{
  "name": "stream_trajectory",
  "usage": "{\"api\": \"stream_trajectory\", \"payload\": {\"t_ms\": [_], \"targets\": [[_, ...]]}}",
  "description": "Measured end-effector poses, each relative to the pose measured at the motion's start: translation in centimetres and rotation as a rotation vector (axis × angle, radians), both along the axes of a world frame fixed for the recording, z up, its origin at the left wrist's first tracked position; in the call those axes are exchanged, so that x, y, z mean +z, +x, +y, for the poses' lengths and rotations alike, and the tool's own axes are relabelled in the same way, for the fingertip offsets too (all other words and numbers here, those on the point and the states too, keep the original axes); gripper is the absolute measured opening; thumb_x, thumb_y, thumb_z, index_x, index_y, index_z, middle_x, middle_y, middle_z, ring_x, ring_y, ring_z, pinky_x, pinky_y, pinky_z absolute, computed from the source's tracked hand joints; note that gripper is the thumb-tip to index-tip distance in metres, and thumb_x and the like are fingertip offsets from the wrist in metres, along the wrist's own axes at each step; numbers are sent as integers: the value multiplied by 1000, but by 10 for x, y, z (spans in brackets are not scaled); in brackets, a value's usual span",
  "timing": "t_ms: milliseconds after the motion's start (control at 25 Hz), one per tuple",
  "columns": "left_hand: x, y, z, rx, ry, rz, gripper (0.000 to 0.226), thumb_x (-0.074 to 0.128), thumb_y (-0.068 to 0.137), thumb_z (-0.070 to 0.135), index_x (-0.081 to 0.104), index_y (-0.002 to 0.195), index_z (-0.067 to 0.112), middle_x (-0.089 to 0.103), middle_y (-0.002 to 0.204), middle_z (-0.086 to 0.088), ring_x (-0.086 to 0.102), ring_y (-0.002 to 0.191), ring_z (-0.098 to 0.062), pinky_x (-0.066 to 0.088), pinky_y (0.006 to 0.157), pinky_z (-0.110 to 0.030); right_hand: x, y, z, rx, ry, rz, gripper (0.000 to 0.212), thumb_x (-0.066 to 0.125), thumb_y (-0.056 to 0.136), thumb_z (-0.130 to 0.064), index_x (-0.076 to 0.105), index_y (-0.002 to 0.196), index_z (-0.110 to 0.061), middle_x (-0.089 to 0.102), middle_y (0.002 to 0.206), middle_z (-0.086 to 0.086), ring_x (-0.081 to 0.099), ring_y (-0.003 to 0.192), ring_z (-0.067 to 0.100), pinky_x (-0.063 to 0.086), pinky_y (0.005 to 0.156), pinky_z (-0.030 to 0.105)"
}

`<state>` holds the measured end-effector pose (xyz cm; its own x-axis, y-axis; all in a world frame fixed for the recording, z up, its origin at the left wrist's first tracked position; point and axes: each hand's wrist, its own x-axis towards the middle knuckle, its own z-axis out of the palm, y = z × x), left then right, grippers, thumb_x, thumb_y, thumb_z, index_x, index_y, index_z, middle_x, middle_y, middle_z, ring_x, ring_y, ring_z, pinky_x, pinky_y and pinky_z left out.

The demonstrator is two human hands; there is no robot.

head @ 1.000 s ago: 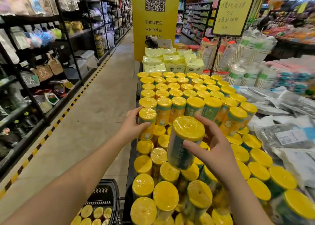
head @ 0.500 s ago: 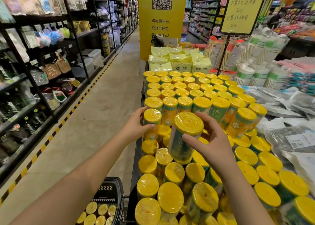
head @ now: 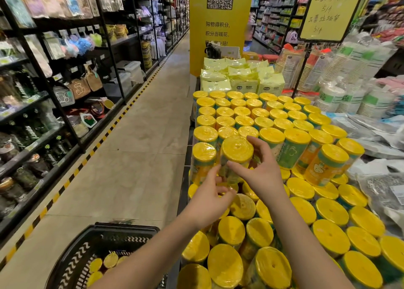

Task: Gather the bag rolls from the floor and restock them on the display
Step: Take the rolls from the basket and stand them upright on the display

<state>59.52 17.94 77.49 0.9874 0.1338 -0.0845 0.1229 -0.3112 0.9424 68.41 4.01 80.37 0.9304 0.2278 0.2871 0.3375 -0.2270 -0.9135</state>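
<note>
At lower left, a black plastic basket (head: 102, 245) with a chevron rim holds more bag rolls (head: 102, 264). The left hand (head: 209, 198) hangs loose-fingered beside the roll being placed (head: 235, 157), seemingly touching nothing. The right hand (head: 260, 170) pinches that glossy, film-wrapped cylinder, its flat yellow end up. Seating it well probably means lowering it upright, snug against its neighbours on the display (head: 262, 122), so the row stays level.
</note>
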Motion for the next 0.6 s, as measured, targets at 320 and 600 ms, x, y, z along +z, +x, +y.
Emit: {"api": "stream_trajectory", "payload": {"t_ms": [320,600], "targets": [[-16,18,-7,0,-89,104,91,67,95,28,4,161,34,28,162,2,53,126,-3,55,90,-24,-34,35,18,-26,-50,71,79,94,66,-35,51,132,-34,56,123,-23,53,116,0,43,82,9],[-24,26,-4,23,-147,116,92,69,94,24,6,161,35,28,162,4,56,124,-2,53,95,-26,-47,48,22,-13,-62,104,83,91,69,-43,48,139,-30,55,134,-16,51,125,5,48,102,30]]}}
